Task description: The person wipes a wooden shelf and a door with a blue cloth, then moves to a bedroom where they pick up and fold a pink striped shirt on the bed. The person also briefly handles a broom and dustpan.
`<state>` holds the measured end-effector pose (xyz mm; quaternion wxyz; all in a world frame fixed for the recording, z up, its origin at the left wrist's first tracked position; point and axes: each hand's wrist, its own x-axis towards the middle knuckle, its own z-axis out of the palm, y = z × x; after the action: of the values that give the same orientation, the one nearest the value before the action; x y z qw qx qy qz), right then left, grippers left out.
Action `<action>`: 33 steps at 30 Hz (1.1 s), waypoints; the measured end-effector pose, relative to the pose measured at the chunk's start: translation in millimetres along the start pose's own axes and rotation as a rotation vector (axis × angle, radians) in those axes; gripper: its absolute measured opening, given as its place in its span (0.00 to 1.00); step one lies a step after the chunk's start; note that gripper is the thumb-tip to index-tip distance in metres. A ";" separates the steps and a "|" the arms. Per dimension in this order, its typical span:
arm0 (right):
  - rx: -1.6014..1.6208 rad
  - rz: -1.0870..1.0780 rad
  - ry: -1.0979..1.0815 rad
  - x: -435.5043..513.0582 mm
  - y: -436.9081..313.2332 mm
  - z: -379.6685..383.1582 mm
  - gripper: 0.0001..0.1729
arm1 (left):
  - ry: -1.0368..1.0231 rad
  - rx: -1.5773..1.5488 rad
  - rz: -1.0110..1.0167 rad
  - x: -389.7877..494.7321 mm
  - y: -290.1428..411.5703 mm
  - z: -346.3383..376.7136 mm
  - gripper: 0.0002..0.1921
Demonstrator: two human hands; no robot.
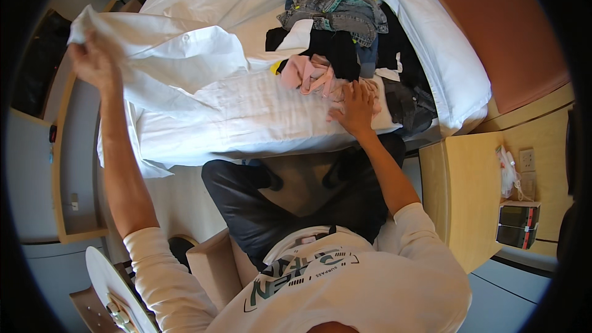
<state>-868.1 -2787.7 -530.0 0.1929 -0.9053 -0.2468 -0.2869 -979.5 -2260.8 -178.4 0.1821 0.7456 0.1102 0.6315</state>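
At the far left, my left hand [96, 62] grips the edge of a white fabric piece [189, 55], perhaps a shirt, and holds it raised. A small round button shows on it, and its lower part trails over the bed. The raised corner is blurred. My right hand [356, 108], fingers spread, rests on a crumpled pink garment [319, 76] near the bed's front edge. Just beyond it lies a black garment [335, 48], with a grey denim garment [333, 9] heaped farther back. Dark grey clothing [409, 106] lies right of my right hand.
A white-sheeted bed [222, 120] spans the view before me, with a bunched white quilt [444, 51] along its right side. To the right stands a wooden cabinet [467, 194] beside a black box [518, 225]. A round white table [111, 277] is at lower left.
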 end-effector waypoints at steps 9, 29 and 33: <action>1.353 0.498 -0.631 82.0 41.8 -80.4 0.20 | -0.839 -0.036 -0.244 -302.7 24.2 61.5 0.15; 1.456 0.248 -0.931 4.2 -102.6 -85.5 0.18 | -0.682 -1.529 -1.437 -340.0 144.7 -34.1 0.29; 0.446 -0.159 -0.481 5.9 -106.6 -14.6 0.18 | -0.485 -1.439 -1.528 -375.7 114.7 -75.2 0.26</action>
<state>-929.5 -2707.2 -493.1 0.2993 -0.8605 -0.4119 -0.0184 -1127.7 -2503.3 -459.8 0.9412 0.3025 0.1104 0.1026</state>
